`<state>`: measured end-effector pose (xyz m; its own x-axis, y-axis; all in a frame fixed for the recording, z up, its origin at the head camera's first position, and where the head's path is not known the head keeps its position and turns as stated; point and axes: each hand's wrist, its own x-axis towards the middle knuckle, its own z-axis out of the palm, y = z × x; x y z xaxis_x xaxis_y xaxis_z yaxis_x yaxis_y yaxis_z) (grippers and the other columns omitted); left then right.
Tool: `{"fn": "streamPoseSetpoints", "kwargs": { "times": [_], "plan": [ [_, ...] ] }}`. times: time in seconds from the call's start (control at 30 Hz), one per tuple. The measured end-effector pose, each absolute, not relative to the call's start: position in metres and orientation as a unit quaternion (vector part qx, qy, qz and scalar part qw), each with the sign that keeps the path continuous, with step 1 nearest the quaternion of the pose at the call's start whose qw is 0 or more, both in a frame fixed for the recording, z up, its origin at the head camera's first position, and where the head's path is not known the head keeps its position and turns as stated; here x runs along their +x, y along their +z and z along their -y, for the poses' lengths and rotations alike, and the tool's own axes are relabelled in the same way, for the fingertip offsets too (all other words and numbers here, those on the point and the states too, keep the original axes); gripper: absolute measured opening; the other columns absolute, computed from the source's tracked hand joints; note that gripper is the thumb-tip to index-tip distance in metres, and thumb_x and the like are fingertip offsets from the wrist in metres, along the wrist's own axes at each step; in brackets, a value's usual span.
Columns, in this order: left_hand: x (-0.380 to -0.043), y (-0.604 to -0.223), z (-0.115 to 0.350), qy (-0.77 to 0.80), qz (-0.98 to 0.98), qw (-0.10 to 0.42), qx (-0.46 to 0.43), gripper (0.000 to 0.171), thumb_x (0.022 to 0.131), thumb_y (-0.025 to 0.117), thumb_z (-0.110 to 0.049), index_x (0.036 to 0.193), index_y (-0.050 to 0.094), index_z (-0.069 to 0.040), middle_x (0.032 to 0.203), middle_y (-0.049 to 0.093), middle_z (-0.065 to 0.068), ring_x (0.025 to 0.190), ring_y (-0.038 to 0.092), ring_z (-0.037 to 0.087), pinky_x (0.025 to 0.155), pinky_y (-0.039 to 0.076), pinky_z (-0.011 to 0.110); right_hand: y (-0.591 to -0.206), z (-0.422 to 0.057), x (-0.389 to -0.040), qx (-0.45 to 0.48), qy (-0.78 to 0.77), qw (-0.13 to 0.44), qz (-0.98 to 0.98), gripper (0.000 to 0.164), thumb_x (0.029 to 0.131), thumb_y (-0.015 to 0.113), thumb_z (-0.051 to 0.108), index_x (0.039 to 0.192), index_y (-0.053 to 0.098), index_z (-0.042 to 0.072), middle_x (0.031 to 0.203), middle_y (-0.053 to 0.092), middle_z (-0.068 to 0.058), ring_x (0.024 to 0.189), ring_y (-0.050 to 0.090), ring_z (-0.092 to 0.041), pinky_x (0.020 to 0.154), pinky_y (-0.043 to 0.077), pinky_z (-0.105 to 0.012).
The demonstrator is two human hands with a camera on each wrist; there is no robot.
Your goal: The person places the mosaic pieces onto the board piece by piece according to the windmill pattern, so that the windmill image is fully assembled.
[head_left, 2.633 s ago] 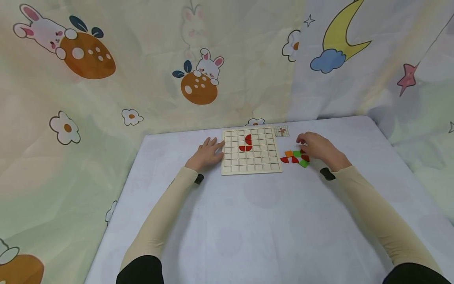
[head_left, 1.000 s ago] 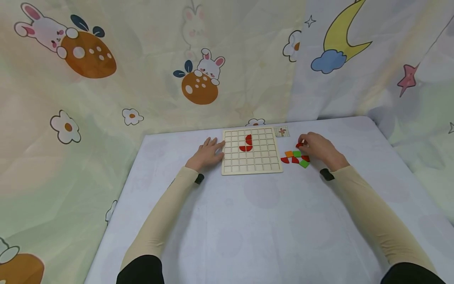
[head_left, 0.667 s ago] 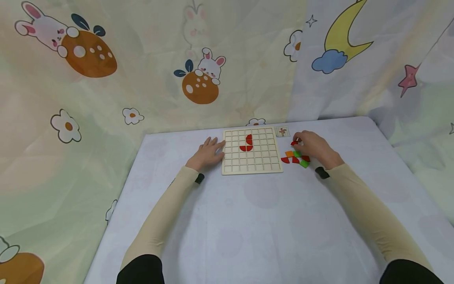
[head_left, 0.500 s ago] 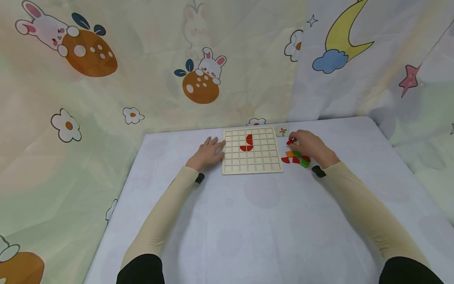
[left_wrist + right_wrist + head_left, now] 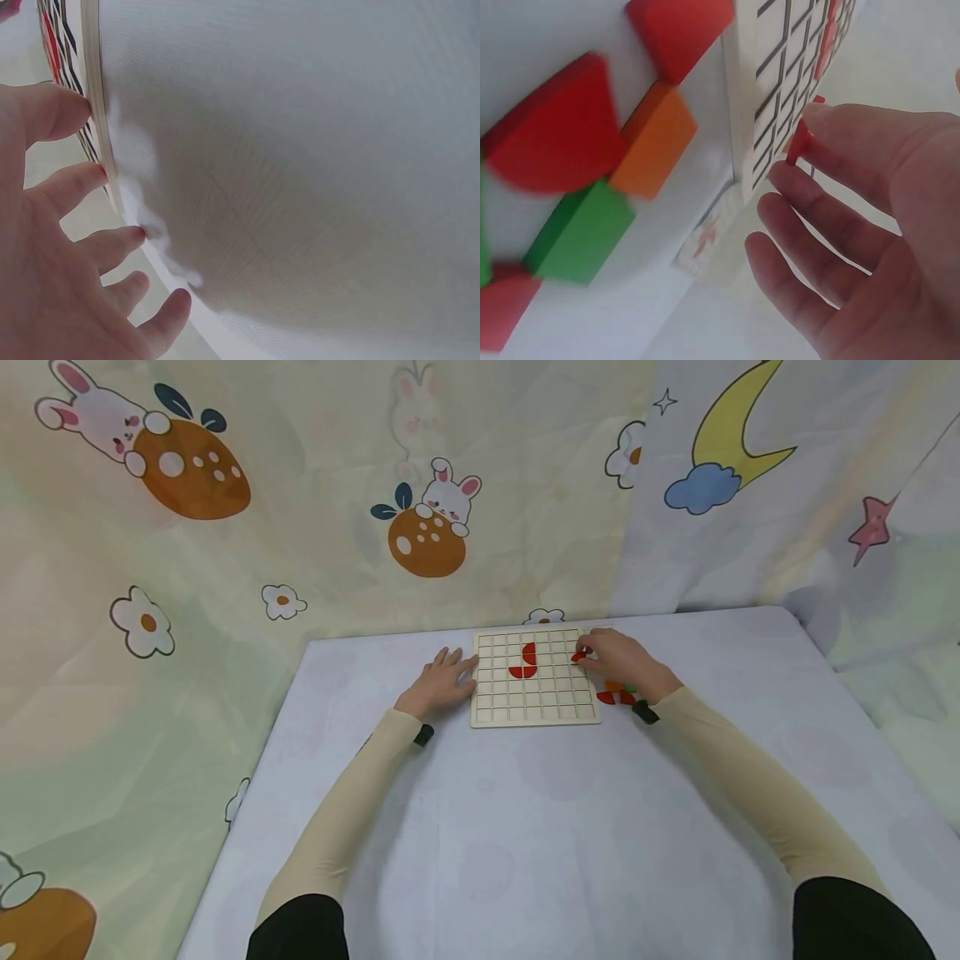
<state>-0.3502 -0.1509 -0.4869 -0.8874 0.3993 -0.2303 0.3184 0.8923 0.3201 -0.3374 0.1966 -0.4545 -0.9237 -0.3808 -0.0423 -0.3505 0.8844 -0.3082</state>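
Cartoon-printed cloth (image 5: 315, 485) hangs behind the white-covered table (image 5: 540, 827). Your left hand (image 5: 438, 683) lies with fingers spread, thumb and forefinger against the board (image 5: 495, 700); your right hand (image 5: 624, 658) pinches a red piece (image 5: 577, 656) over the board's right side. For a clean fit, it's probably best to steady the board, line the piece's straight sides up with the grid and lower it flat. You have one board, one card (image 5: 706, 234), three red quarter circles (image 5: 529, 653) already on the board, and loose beside it three red blocks (image 5: 559, 139), one orange block (image 5: 654, 142) and two green blocks (image 5: 583, 236), one barely showing.
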Motion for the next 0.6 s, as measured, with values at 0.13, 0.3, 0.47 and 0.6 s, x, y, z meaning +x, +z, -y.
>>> {"fn": "streamPoseSetpoints", "kwargs": {
  "times": [0.13, 0.3, 0.47, 0.6],
  "plan": [
    [-0.349, -0.486, 0.151, 0.139, -0.962, 0.148, 0.184, 0.06, 0.104, 0.042, -0.046, 0.16, 0.028, -0.029, 0.17, 0.011, 0.01, 0.158, -0.003, 0.034, 0.124, 0.011, 0.061, -0.457, -0.184, -0.343, -0.19, -0.151, 0.063, -0.968, 0.026, 0.096, 0.068, 0.02, 0.117, 0.069, 0.005, 0.108, 0.065, -0.012, 0.093, 0.057, -0.027, 0.084, 0.051, -0.043],
    [-0.349, -0.487, 0.15, 0.141, -0.962, 0.146, 0.182, 0.06, 0.104, 0.042, -0.046, 0.16, 0.028, -0.029, 0.171, 0.011, 0.008, 0.158, -0.003, 0.033, 0.124, 0.011, 0.061, -0.461, -0.171, -0.351, -0.199, -0.136, 0.069, -0.968, 0.029, 0.097, 0.067, 0.019, 0.121, 0.067, 0.004, 0.117, 0.066, -0.014, 0.1, 0.059, -0.029, 0.091, 0.051, -0.045],
    [-0.349, -0.488, 0.151, 0.144, -0.962, 0.142, 0.182, 0.06, 0.104, 0.043, -0.045, 0.16, 0.028, -0.029, 0.17, 0.012, 0.009, 0.158, -0.002, 0.033, 0.124, 0.011, 0.061, -0.467, -0.162, -0.358, -0.226, -0.125, 0.058, -0.964, 0.026, 0.096, 0.067, 0.018, 0.119, 0.068, 0.004, 0.115, 0.066, -0.015, 0.1, 0.059, -0.029, 0.089, 0.051, -0.044],
    [-0.349, -0.489, 0.151, 0.14, -0.964, 0.138, 0.182, 0.06, 0.104, 0.042, -0.045, 0.16, 0.029, -0.029, 0.17, 0.013, 0.009, 0.158, -0.001, 0.033, 0.124, 0.012, 0.061, -0.471, -0.157, -0.363, -0.238, -0.124, 0.055, -0.962, 0.024, 0.097, 0.065, 0.017, 0.118, 0.069, 0.005, 0.113, 0.066, -0.014, 0.099, 0.059, -0.028, 0.085, 0.052, -0.042]
  ]
}}
